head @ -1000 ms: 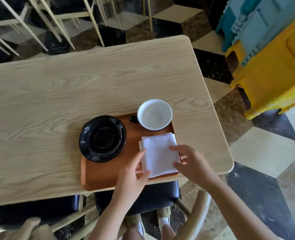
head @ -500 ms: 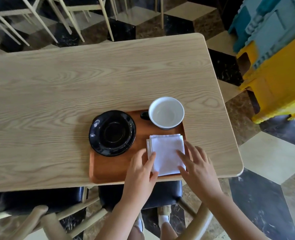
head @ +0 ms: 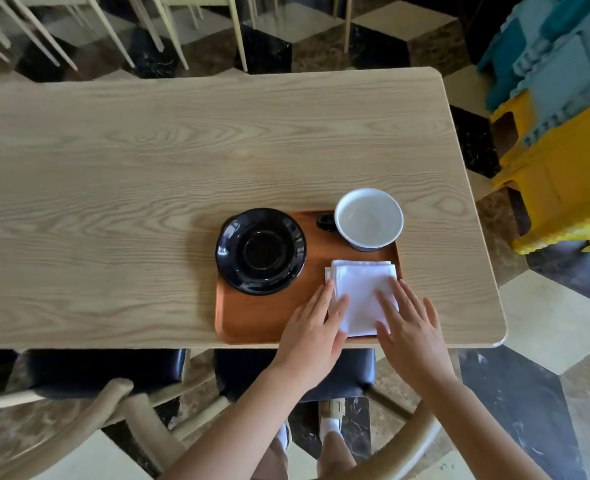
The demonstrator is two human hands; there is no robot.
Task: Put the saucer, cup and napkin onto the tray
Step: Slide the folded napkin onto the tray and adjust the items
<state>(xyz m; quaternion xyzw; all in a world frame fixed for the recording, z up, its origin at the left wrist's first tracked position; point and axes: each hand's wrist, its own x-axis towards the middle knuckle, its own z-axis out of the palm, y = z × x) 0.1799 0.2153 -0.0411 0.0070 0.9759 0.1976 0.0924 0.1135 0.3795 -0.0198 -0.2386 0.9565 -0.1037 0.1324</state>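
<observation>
A brown wooden tray (head: 252,320) lies at the near edge of the table. On its left part sits a black saucer (head: 261,251), overhanging the tray's left rim. A cup (head: 368,219), white inside with a dark handle, stands at the tray's far right corner. A folded white napkin (head: 359,289) lies on the right part of the tray. My left hand (head: 316,327) rests flat with its fingertips on the napkin's left edge. My right hand (head: 409,327) lies flat on the napkin's right side, fingers spread. Neither hand grips anything.
The light wooden table (head: 148,168) stretches left and far from the tray. Dark-cushioned chairs (head: 106,368) stand tucked under the near edge. Yellow and blue plastic crates (head: 563,133) are stacked to the right. Pale chair legs (head: 168,29) stand beyond the table.
Both hands have flattened onto the napkin, and it now lies squarer on the tray. The view has shifted, so the tray appears further right.
</observation>
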